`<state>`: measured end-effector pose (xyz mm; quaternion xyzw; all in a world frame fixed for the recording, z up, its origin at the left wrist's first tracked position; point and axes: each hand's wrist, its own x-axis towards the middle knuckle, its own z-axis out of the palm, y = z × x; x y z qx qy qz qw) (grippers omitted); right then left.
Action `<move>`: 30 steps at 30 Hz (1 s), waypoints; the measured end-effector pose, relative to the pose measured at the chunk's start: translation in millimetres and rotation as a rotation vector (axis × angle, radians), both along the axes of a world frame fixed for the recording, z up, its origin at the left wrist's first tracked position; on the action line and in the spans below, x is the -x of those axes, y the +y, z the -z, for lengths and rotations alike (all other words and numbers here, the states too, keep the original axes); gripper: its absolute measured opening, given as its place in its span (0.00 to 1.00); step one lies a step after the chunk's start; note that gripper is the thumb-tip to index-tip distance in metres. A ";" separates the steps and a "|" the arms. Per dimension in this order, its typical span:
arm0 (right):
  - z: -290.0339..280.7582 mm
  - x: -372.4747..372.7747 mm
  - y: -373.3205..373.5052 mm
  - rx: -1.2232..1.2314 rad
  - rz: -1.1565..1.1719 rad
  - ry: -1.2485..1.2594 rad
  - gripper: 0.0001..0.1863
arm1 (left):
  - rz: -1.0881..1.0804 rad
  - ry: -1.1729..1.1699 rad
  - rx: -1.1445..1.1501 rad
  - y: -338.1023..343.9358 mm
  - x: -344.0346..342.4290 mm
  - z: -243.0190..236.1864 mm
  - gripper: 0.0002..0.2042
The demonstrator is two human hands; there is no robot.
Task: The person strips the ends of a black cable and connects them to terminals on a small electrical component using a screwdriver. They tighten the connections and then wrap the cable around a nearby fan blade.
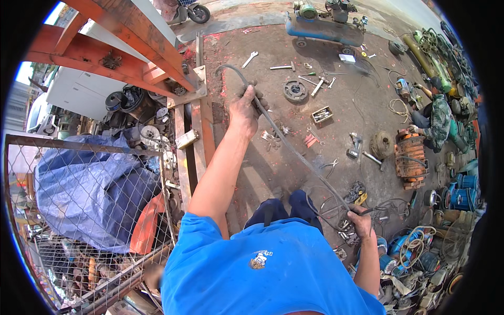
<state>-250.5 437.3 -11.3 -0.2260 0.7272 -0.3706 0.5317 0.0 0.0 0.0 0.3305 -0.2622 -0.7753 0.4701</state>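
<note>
Read from the middle of the view, the left hand (244, 108) is at 12 o'clock, its fingers curled closed around a long dark cable (295, 150). The right hand (361, 223) is at 4 o'clock, its fingers also closed on that cable. The cable runs between the two in a gentle bow, and a short free stretch bends away from the left hand toward its 11 o'clock. Past the right hand it meets other dark loops, and I cannot tell where it ends.

Tools lie scattered over the stained floor (265, 176). A spanner (250, 59) lies at 12 o'clock, beyond the left hand. A round metal part (295, 92) lies flat at 1 o'clock, with a hammer (318, 86) near it toward 2. A small open box (323, 122) with metal pieces inside is at 2 o'clock, and a cordless drill (354, 145) lies at 3. Farther out at 3 o'clock stands an orange machine (409, 160), a co-worker (440, 126) in a patterned top low beside it. A compressor with a blue tank (325, 34) is at 1 o'clock, near the rim. An orange steel frame (139, 39) rises between 10 and 11 o'clock; a blue tarp (79, 194) lies bunched toward 9, behind a wire-mesh panel (52, 140)
</note>
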 end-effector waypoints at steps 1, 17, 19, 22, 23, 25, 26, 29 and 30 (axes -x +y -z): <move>12.5 11.0 7.7 -0.018 0.024 0.029 0.27 | -0.075 0.008 0.031 6.6 -1.3 -8.7 0.17; 81.5 198.2 -41.6 0.030 -0.006 0.211 0.11 | -0.027 -0.258 0.741 36.5 91.3 -139.3 0.27; 77.1 217.4 -50.5 0.041 0.011 0.210 0.12 | 0.002 -0.293 0.824 38.2 111.3 -143.2 0.25; 64.0 248.0 -60.7 0.028 0.001 0.253 0.13 | 0.042 -0.346 0.900 37.3 139.0 -140.7 0.23; 62.6 258.1 -65.1 0.019 -0.008 0.275 0.13 | 0.042 -0.358 0.895 35.8 147.8 -140.8 0.22; 58.8 276.6 -71.7 0.049 0.016 0.365 0.10 | 0.048 -0.373 0.878 31.6 167.2 -139.2 0.21; 53.9 284.5 -77.1 0.061 0.025 0.373 0.10 | 0.052 -0.363 0.872 28.0 176.0 -138.7 0.22; 55.6 315.1 -86.3 0.075 0.063 0.400 0.11 | 0.064 -0.330 0.852 10.7 199.7 -139.0 0.24; 45.5 319.4 -95.5 0.102 0.090 0.408 0.11 | 0.080 -0.348 0.847 1.4 204.7 -137.4 0.27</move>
